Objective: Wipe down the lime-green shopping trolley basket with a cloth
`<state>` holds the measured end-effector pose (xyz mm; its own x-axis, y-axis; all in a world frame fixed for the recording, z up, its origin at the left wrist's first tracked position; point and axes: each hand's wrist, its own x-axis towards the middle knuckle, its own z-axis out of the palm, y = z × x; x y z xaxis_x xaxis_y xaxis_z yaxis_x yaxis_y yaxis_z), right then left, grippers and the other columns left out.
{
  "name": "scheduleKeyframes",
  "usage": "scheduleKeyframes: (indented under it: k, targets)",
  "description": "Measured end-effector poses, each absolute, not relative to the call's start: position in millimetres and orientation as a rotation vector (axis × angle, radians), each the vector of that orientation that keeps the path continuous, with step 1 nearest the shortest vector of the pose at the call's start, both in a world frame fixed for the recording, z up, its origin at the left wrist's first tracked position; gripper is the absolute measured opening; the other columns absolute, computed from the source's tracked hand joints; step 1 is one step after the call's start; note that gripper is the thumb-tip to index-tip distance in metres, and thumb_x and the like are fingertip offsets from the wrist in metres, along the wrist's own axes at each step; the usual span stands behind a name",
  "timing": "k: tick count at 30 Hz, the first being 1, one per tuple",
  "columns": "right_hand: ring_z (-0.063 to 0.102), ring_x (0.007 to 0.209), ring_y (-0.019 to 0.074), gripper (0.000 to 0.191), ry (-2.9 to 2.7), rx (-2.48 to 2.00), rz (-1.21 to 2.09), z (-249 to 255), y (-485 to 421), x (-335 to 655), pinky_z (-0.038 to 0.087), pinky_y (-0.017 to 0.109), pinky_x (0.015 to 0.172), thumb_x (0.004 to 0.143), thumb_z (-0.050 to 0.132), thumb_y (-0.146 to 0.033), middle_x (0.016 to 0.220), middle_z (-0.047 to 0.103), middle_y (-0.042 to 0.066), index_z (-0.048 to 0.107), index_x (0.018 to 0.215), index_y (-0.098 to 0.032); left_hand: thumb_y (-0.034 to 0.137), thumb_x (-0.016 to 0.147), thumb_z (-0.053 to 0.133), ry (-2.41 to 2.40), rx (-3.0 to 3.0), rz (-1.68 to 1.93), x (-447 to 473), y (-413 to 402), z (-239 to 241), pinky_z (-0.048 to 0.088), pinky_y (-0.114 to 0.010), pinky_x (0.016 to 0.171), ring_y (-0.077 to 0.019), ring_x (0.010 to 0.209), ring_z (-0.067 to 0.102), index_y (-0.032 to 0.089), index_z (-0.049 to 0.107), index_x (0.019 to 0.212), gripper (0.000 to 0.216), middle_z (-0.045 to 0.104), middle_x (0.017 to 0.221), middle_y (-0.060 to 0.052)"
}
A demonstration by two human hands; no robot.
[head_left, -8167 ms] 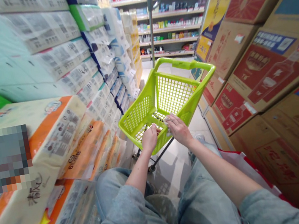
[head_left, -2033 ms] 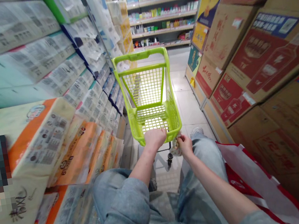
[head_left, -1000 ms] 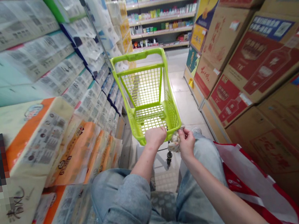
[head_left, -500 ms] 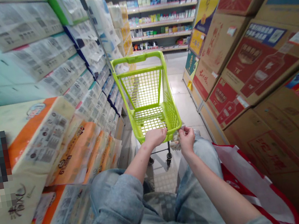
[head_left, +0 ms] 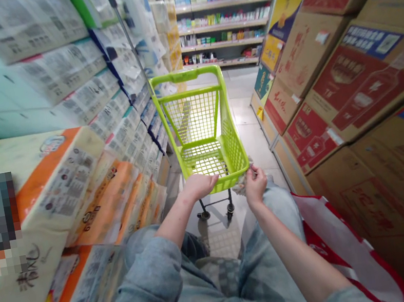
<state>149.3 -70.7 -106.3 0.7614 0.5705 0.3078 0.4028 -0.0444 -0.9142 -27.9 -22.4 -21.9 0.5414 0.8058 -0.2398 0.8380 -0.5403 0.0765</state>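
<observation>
A lime-green plastic shopping cart (head_left: 231, 181) with a mesh basket stands in front of my knees; no goods show in its basket. My left hand (head_left: 201, 186) is closed over its near rim, left of the middle, with most fingertips hidden. By the near right corner, my right hand (head_left: 256, 186) pinches a crumpled, pale mottled cloth (head_left: 240, 186). That cloth lies against the outside of the basket, partly behind the rim and my hand.
Packs of tissue paper (head_left: 72, 168) are stacked along the left. Cardboard cartons (head_left: 349, 78) rise on the right, above a red and white bag (head_left: 342, 235) beside my leg. Shelves of small boxes (head_left: 219, 4) cross the aisle's far end. A thin metal pole (head_left: 133, 48) stands left of the cart.
My left hand has shifted slightly left along the rim. My right hand and the cloth sit slightly farther right, at the corner. The view has shifted slightly.
</observation>
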Motion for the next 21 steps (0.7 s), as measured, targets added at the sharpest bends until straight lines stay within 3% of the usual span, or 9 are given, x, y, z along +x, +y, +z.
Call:
scheduleKeyframes:
  k: [8, 15, 21]
  targets:
    - [0.054, 0.094, 0.0228, 0.024, -0.705, -1.642, 0.073, -110.2, -81.9, 134.7, 0.043, 0.036, 0.087, 0.082, 0.048, -0.039, 0.092, 0.060, 0.012, 0.059, 0.086, -0.017, 0.048, 0.095, 0.014, 1.385, 2.579, -0.170, -14.5, -32.9, -19.7, 0.047, -0.034, 0.077, -0.0247, 0.093, 0.066, 0.022, 0.070, 0.099, 0.062, 0.071, 0.096, -0.010]
    - [0.058, 0.085, 0.0211, 0.027, -0.759, -1.577, 0.181, -113.2, -97.3, 104.4, 0.045, 0.035, 0.082, 0.080, 0.052, -0.043, 0.085, 0.062, 0.009, 0.061, 0.081, -0.017, 0.047, 0.095, 0.011, 1.383, 2.538, -0.165, 5.4, -41.2, -22.1, 0.047, -0.035, 0.077, -0.0253, 0.094, 0.066, 0.022, 0.068, 0.100, 0.062, 0.071, 0.098, -0.010]
    - [0.058, 0.086, 0.0200, 0.027, -0.908, -1.518, 0.280, -113.4, -106.5, 114.3, 0.044, 0.034, 0.082, 0.080, 0.055, -0.044, 0.083, 0.063, 0.007, 0.061, 0.078, -0.018, 0.049, 0.095, 0.008, 1.226, 2.503, -0.180, 8.4, -41.3, -12.5, 0.046, -0.032, 0.076, -0.0231, 0.095, 0.065, 0.022, 0.061, 0.112, 0.062, 0.070, 0.104, -0.009]
